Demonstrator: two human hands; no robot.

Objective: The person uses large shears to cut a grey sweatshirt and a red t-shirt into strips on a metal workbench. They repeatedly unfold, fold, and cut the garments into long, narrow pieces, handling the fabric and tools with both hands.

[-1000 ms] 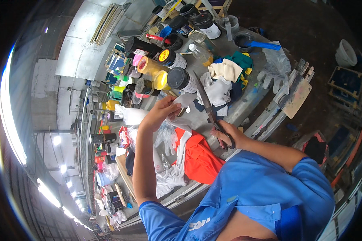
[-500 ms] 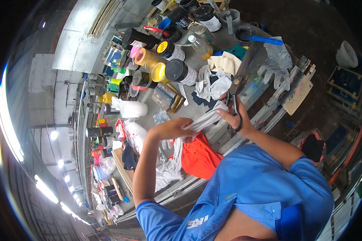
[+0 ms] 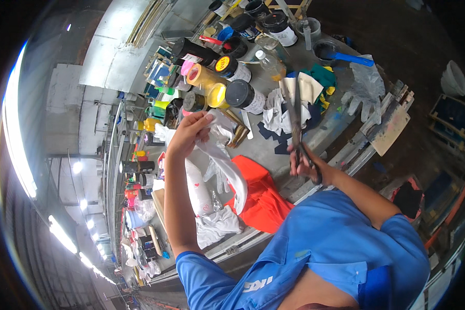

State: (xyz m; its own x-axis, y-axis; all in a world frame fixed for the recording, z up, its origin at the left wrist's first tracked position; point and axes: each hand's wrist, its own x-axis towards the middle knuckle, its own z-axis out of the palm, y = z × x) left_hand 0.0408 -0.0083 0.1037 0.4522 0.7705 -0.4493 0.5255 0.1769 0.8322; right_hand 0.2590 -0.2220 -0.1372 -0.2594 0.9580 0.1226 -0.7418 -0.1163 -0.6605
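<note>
Left hand [image 3: 195,129] pinches white cloth [image 3: 227,164]; right hand [image 3: 306,164] grips scissors [image 3: 296,124], blades parted. Pull cloth taut, left hand clear of blades, red cloth [image 3: 261,199] outside the cut.

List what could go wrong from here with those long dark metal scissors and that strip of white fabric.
The long dark metal scissors in the right hand stand with blades parted; they might nick the bare left hand if brought near its fingers.

The strip of white fabric hangs over the bright red-orange fabric, so a low cut could catch both.
</note>
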